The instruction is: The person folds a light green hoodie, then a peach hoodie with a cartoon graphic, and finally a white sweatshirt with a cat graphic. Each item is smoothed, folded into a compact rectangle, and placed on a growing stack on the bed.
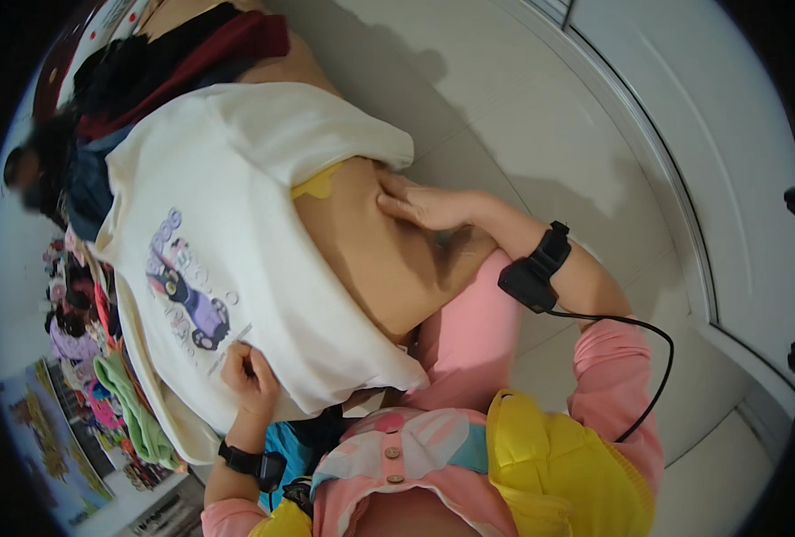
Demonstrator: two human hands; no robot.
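A white sweatshirt [236, 170] with a purple cartoon cat print is spread in front of me, with one sleeve reaching toward the far right. It lies over a tan, smooth-surfaced piece [352, 242] with a small yellow patch [321, 183] beside the sleeve. Below the print, my left hand [252, 380] rests on the sweatshirt with its fingers curled, seeming to pinch the cloth. My right hand [429, 206] lies on the tan surface near the sleeve's end, fingers stretched out and holding nothing.
Dark and maroon clothes [182, 67] are heaped beyond the sweatshirt. Several colourful garments, among them a green one [129, 407], lie at the left. Pale floor tiles [505, 134] and a white sliding door [692, 116] are on the right. A black cable [670, 358] loops from my right wrist.
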